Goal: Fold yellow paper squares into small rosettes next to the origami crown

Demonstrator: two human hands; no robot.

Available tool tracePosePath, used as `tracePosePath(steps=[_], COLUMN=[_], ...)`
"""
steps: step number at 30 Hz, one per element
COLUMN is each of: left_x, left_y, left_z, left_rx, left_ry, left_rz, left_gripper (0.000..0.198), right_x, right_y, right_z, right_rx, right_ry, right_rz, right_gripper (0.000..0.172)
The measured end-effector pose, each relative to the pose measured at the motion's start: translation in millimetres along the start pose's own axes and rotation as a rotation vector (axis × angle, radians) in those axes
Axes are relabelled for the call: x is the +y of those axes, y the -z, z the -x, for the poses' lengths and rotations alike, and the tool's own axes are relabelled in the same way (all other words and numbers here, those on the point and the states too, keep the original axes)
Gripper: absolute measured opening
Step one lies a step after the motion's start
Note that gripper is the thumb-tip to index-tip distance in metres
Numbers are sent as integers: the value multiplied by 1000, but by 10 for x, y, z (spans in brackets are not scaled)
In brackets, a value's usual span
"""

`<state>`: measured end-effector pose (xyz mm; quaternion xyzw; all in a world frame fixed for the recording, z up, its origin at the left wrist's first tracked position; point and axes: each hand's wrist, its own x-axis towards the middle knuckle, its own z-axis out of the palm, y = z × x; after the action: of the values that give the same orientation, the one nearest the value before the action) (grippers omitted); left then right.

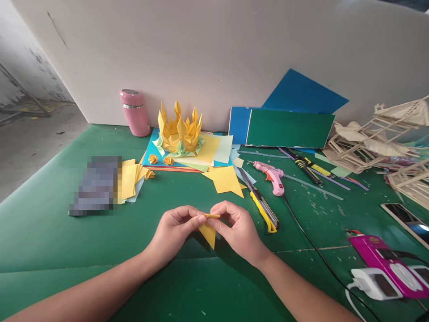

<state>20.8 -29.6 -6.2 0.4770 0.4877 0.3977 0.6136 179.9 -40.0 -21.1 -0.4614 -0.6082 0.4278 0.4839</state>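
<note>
Both my hands meet over the green table point(50, 250), pinching one small folded piece of yellow paper point(209, 231). My left hand point(176, 230) grips its top edge with thumb and fingers closed. My right hand point(236, 228) pinches the same top edge from the other side. The paper's pointed end hangs down between them. Beyond my hands lie a larger yellow paper sheet point(225, 180) and a yellow folded-paper crown point(180, 129) on a stack of coloured sheets.
A yellow utility knife point(263, 206) and a pink glue gun point(273, 176) with its black cord lie right of my hands. A pink flask point(134, 112) stands at the back wall. Blue and green boards point(288, 127), stick models point(378, 143), a power strip point(385, 277) sit right.
</note>
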Motion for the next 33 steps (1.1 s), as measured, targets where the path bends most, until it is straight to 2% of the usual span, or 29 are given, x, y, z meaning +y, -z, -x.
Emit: tracePosePath(steps=[10, 25, 33], left_x=[-2, -4, -28], left_y=[1, -3, 4], left_z=[-6, 2, -3], left_rx=[-12, -62, -28], left_ry=[-6, -132, -153], left_rz=[-27, -77, -61], left_gripper=[28, 21, 17], right_x=[1, -31, -38], right_y=[2, -17, -6], right_z=[-8, -9, -7], right_rx=[-6, -38, -59], right_ry=[14, 40, 15], right_rz=[23, 27, -9], right_gripper=[19, 21, 21])
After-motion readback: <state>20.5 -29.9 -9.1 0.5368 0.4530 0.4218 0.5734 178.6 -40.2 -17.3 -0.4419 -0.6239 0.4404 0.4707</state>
